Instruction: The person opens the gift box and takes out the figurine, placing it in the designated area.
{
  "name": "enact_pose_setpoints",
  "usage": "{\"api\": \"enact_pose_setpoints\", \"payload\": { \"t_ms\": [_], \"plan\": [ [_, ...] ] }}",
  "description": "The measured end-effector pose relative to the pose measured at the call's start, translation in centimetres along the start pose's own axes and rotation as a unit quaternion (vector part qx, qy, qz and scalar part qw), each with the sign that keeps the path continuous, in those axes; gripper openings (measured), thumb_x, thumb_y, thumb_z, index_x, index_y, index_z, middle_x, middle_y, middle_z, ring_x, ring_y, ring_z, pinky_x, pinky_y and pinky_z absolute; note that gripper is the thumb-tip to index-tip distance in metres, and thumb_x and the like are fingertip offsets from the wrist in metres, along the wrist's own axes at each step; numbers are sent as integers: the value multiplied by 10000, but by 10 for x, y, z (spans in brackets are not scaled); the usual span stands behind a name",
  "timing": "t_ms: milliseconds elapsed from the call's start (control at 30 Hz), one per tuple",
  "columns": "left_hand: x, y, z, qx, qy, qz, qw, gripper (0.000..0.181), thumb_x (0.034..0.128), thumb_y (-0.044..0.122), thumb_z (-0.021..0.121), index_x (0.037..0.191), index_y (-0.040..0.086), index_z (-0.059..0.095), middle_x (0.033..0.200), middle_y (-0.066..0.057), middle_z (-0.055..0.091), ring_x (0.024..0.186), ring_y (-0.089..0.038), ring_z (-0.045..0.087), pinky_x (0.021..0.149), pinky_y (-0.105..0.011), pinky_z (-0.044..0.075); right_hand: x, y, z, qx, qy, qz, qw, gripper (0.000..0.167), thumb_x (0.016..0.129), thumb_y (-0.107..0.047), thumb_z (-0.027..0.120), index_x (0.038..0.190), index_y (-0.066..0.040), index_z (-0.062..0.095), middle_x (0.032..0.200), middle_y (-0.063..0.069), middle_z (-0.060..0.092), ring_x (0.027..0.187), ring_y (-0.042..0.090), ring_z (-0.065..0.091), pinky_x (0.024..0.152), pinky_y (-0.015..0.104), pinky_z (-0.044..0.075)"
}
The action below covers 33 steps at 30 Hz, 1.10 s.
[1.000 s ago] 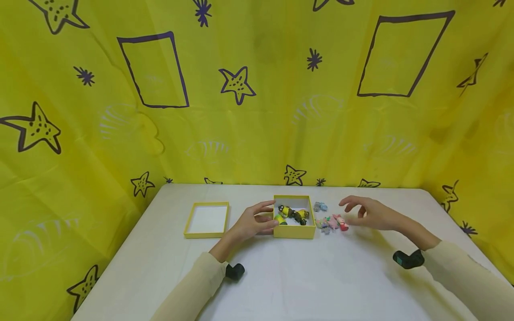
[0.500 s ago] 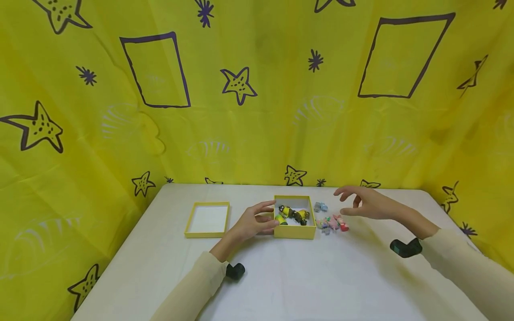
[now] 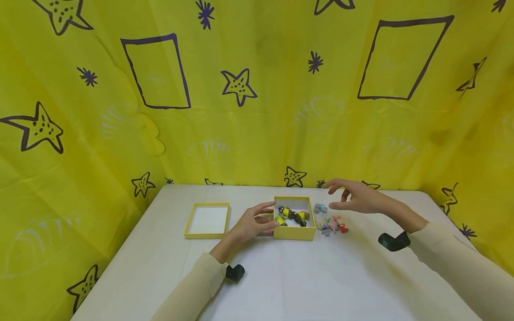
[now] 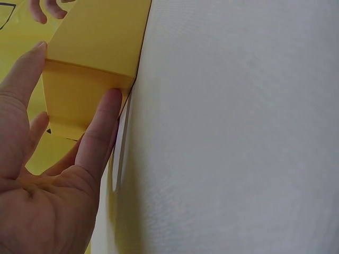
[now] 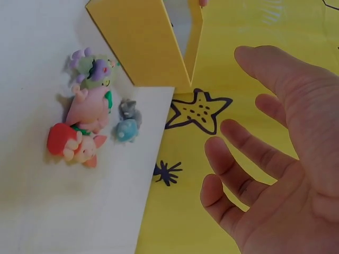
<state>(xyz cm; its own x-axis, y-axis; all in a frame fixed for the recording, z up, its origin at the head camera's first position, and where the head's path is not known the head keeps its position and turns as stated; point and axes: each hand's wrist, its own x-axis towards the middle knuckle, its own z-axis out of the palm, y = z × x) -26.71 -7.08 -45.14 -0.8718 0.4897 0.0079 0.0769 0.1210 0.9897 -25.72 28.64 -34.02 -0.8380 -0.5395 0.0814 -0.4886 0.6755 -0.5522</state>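
Note:
An open yellow box (image 3: 294, 233) holds several small yellow-and-black toy figures (image 3: 286, 212). My left hand (image 3: 250, 223) rests against its left side; in the left wrist view the fingertips and thumb touch the outer wall, fingers nearly straight. My right hand (image 3: 359, 197) hovers above the table, right of the box, its fingers loosely bent around nothing. Just beneath and nearer me lie small toy figures: a pink pig figure (image 5: 87, 108), another pig with a red apple-like part (image 5: 63, 140) and a green-and-purple figure (image 5: 95, 70). Behind them sits a small grey-and-blue toy (image 3: 321, 208).
To the left lies the shallow yellow box lid (image 3: 207, 220), white inside facing up. A white cloth covers the table (image 3: 257, 276). A yellow curtain (image 3: 265, 133) with starfish drawings hangs behind and on both sides.
My right hand has risen and moved left and away from me, from beside the pig figures to over the grey-and-blue toy's side. The left hand and box have stayed put.

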Motion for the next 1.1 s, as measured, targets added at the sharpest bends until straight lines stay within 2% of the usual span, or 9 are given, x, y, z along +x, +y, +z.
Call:
{"api": "enact_pose_setpoints", "payload": {
  "t_ms": [200,567,867,1100],
  "plan": [
    [0,-1,0,55,-10,52,10000,727,929,148,789,1567,149,441,1513,-195,471,1256,-324,594,863,-376,618,6,-3,5,-42,46,-162,9998,501,926,-252,794,1360,-126,578,1225,131,659,839,167,625,629,285,551],
    [1,-2,0,60,-13,101,9999,720,926,146,792,1561,154,452,1507,-195,480,1243,-316,604,858,-372,619,18,-15,13,-96,5,-291,9995,498,947,-238,770,1384,-108,568,1243,124,638,836,156,619,671,292,550],
    [0,-1,0,132,26,55,9999,714,919,163,803,1552,201,475,1503,-173,487,1242,-306,605,876,-366,613,27,-22,24,-13,-109,-353,9993,530,922,-227,791,1387,-98,572,1266,156,643,826,171,612,695,299,564],
    [0,1,0,57,15,-17,10000,716,918,175,805,1552,210,474,1507,-170,483,1256,-318,595,881,-373,611,34,-23,32,96,-184,-453,9988,514,922,-196,788,1375,-69,580,1267,239,629,806,181,614,692,295,566]
  ]
}}
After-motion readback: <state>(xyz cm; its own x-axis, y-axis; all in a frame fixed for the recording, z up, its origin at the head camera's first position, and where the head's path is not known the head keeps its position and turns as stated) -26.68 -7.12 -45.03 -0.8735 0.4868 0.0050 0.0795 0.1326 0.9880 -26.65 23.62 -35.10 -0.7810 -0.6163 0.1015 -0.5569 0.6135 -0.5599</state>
